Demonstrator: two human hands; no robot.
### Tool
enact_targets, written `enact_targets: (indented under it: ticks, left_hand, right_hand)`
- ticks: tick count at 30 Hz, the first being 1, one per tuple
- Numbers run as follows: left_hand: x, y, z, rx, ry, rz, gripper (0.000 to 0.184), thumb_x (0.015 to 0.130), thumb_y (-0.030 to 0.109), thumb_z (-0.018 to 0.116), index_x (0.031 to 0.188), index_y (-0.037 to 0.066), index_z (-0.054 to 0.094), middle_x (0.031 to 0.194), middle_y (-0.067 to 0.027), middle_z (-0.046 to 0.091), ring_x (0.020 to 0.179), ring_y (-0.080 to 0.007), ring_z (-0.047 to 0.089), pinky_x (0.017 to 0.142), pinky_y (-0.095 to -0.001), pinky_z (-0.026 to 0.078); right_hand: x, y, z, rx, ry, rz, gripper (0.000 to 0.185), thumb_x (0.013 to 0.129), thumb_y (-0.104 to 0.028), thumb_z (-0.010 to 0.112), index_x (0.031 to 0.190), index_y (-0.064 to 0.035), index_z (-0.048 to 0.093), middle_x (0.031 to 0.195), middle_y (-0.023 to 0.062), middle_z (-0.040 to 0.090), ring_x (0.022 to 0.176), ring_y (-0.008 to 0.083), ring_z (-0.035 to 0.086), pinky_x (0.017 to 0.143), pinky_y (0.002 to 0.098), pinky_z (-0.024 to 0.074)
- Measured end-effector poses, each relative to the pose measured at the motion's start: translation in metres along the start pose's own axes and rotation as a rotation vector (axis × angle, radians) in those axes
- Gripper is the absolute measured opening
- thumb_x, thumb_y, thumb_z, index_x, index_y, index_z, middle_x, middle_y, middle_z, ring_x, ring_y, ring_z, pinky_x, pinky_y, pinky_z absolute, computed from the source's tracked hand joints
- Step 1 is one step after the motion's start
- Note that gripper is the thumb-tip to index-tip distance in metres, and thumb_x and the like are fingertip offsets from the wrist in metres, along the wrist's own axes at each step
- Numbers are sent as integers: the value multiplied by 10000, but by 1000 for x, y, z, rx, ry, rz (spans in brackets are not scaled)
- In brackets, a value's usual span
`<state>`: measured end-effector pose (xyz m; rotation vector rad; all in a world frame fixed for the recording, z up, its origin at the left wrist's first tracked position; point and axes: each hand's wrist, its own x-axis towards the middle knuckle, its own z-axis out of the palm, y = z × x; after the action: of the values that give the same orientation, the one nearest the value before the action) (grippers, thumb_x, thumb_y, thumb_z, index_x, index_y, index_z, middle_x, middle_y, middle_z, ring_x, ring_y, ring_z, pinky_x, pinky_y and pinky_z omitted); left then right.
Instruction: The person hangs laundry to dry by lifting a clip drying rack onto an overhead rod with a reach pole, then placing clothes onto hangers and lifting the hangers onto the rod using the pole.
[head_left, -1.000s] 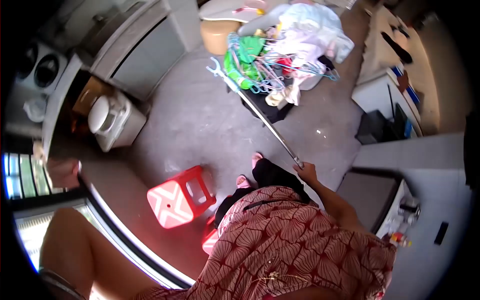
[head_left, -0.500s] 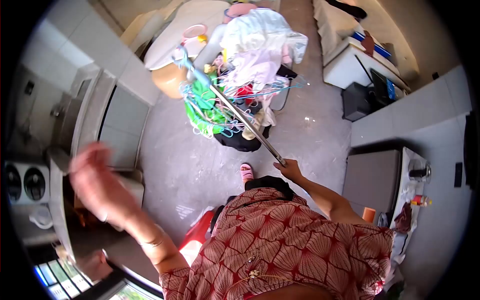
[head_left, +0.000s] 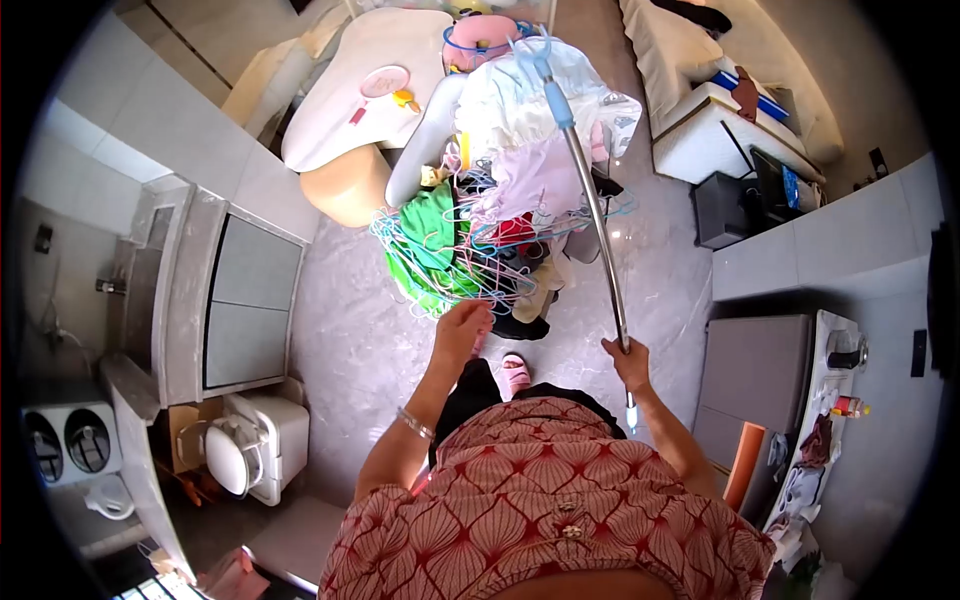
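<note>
My right hand [head_left: 628, 364] is wrapped around the lower part of a silver clothes pole [head_left: 603, 235]. The pole rises steeply to a pale-blue forked head over the laundry. My left hand [head_left: 463, 330] is just in front of the near edge of the heap, by the tangled hangers [head_left: 470, 285]; its fingers bend away from me, so their grip is unclear. Green clothing [head_left: 430, 222] lies at the heap's left. A pale lilac garment [head_left: 522, 178] and a white-blue cloth [head_left: 520, 85] lie farther back.
A white, curved-edge table [head_left: 345, 90] stands behind the heap at left, carrying a pink round frame [head_left: 386, 81]. To the right are a grey-brown box-shaped unit [head_left: 750, 365] and a cluttered ledge [head_left: 822, 385]. A white folded seat [head_left: 270, 450] stands at lower left.
My left hand has swung from the far left to the heap's near edge. The pole has turned more upright, its forked head moving right, and my right hand has shifted slightly right and nearer me.
</note>
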<state>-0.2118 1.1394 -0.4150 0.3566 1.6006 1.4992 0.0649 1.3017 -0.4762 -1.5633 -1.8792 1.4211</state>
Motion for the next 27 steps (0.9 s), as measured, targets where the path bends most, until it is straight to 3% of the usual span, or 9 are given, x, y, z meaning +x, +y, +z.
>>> enact_targets:
  ticks: [6, 11, 14, 16, 19, 20, 22, 24, 27]
  left_hand:
    - [148, 53, -40, -26, -20, 43, 155, 822, 119, 535, 928, 25, 598, 742, -8, 586, 630, -59, 503, 532, -191, 389]
    - [318, 101, -56, 112, -58, 331, 270, 851, 218, 524, 1037, 27, 566, 815, -9, 580, 721, -75, 528, 632, -212, 421]
    - [387, 134, -37, 260, 43, 487, 257, 848, 231, 512, 984, 26, 588, 814, -95, 625, 754, -195, 587, 686, -307, 453]
    - [446, 136, -24, 460, 148, 745, 317, 871, 282, 411, 968, 28, 572, 879, -157, 617, 830, -307, 591, 737, -397, 450]
    - [523, 144, -10, 905, 187, 820, 393, 871, 319, 283, 868, 33, 553, 990, -216, 574, 921, -390, 541, 787, -488, 414]
    - [532, 146, -6, 924, 223, 822, 408, 871, 348, 296, 902, 36, 558, 993, -217, 571, 921, -393, 539, 786, -496, 411]
    - [522, 159, 9, 809, 199, 458, 517, 825, 485, 372, 1121, 86, 516, 1137, -176, 530, 1076, -373, 469, 879, -552, 334]
    - [516, 152, 15, 821, 121, 460, 589, 764, 514, 455, 1197, 115, 473, 1185, -144, 512, 1134, -371, 421, 909, -577, 281]
    - [503, 142, 8, 1039, -141, 434, 549, 718, 404, 572, 1171, 102, 502, 1085, -128, 570, 1024, -294, 522, 852, -470, 387]
  right_hand:
    - [-2, -36, 41, 84, 66, 113, 221, 737, -139, 675, 594, -54, 530, 480, -52, 421, 412, 38, 358, 381, 209, 270]
    - [-22, -20, 66, 43, 200, 201, 223, 735, -144, 674, 595, -51, 527, 466, -33, 429, 395, 54, 384, 366, 218, 288]
    - [-46, -17, 74, 56, 277, 262, 230, 742, -149, 659, 579, -52, 529, 431, -25, 428, 355, 66, 381, 339, 231, 279]
    - [-67, -9, 80, 22, 338, 276, 233, 734, -152, 665, 578, -49, 528, 433, -22, 432, 357, 68, 386, 338, 233, 284]
    - [-101, -5, 88, 28, 460, 345, 224, 716, -151, 678, 593, -37, 529, 454, -10, 451, 368, 72, 405, 341, 234, 304]
    - [-108, -5, 91, 26, 480, 365, 224, 716, -151, 678, 593, -37, 529, 454, -10, 451, 368, 72, 405, 341, 234, 304]
    - [-130, -5, 96, 62, 521, 480, 214, 685, -139, 688, 606, 1, 547, 479, -32, 429, 453, 57, 399, 418, 242, 337]
    - [-137, -19, 102, 67, 545, 528, 213, 689, -135, 687, 610, 2, 545, 477, -29, 430, 437, 60, 397, 399, 248, 337]
    - [-141, -28, 102, 62, 569, 518, 227, 703, -132, 686, 606, -4, 527, 466, -13, 428, 382, 70, 374, 332, 269, 319]
